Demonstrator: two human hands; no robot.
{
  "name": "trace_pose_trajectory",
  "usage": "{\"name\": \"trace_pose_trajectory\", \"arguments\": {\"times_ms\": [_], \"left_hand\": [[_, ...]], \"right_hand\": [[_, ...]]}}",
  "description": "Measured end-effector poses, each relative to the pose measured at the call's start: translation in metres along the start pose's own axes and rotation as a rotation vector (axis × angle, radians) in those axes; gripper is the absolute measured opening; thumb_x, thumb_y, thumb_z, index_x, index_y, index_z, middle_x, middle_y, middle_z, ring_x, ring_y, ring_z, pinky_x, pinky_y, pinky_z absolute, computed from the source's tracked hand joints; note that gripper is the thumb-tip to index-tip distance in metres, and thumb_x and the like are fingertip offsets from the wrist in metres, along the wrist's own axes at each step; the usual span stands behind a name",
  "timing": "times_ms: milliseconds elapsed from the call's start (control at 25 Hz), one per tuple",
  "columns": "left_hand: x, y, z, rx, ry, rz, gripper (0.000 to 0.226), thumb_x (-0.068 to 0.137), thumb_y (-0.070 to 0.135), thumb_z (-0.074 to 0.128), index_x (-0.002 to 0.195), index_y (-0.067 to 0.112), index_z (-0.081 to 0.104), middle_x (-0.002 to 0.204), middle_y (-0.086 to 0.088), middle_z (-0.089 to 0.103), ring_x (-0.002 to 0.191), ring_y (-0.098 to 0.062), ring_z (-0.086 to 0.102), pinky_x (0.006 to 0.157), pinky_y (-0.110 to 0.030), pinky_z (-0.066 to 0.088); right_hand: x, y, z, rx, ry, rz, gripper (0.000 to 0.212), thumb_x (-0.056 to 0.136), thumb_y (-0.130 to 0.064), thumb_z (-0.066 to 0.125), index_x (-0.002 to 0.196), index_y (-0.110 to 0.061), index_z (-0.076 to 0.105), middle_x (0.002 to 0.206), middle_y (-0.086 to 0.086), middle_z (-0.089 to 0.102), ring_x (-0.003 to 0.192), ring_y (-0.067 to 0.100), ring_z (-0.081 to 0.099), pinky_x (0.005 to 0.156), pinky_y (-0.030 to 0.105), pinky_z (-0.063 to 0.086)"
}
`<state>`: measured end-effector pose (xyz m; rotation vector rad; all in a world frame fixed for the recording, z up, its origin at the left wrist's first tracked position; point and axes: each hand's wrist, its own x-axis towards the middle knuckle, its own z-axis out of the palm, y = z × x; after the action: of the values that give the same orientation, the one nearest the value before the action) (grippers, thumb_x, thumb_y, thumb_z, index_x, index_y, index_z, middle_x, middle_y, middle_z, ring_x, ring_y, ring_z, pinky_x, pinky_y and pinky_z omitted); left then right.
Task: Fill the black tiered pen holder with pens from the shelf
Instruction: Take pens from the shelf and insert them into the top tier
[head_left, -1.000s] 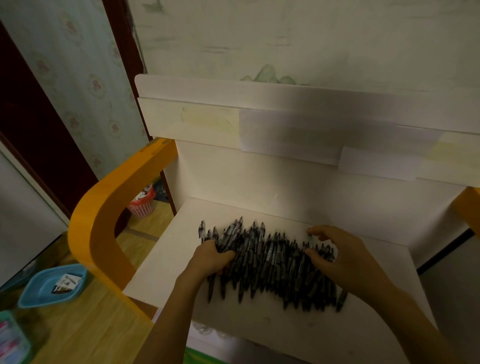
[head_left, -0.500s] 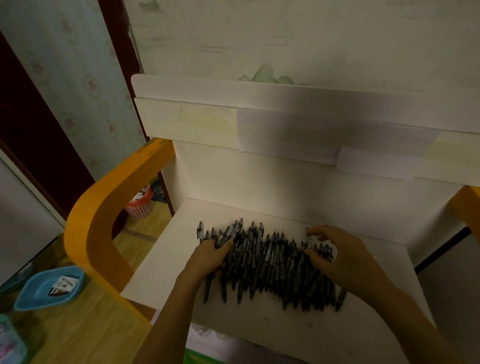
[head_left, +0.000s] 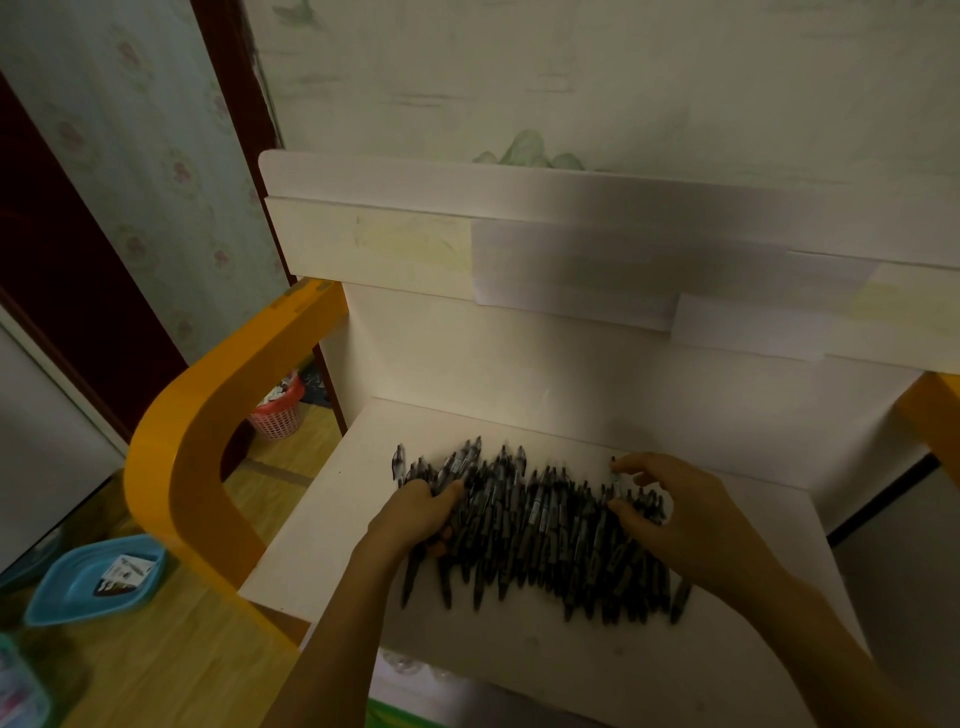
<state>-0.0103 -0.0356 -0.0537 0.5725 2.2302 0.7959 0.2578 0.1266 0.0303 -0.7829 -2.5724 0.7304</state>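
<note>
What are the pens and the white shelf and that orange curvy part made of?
Pens: probably plastic, black and a bit shiny, with pale printed labels.
White shelf: likely painted or laminated board, matte with small marks.
Orange curved frame: maybe lacquered wood or plastic; it looks smooth and glossy.

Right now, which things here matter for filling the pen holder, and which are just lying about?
For the job: pile of pens, white shelf, left hand, right hand. The holder isn't in view.
Lying about: blue tray, pink basket.
</note>
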Motion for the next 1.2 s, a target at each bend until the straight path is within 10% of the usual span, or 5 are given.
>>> {"name": "trace_pose_trajectory", "arguments": {"times_ms": [1200], "left_hand": [[-0.018,-0.005,-0.001,-0.283,0.054,0.240,0.026,0.098,0.048,0.047,0.101,0.023,0.055,0.063,0.000,0.058,0.041,-0.004,0.049,0.043,-0.021,0.041]], "right_hand": [[0.005,-0.013,0.000,-0.026,-0.007,-0.011,0.035,0.086,-0.035,0.070,0.119,-0.034,0.058,0.113,-0.017,0.060,0.102,0.002,0.056,0.089,0.020,0.043]]}}
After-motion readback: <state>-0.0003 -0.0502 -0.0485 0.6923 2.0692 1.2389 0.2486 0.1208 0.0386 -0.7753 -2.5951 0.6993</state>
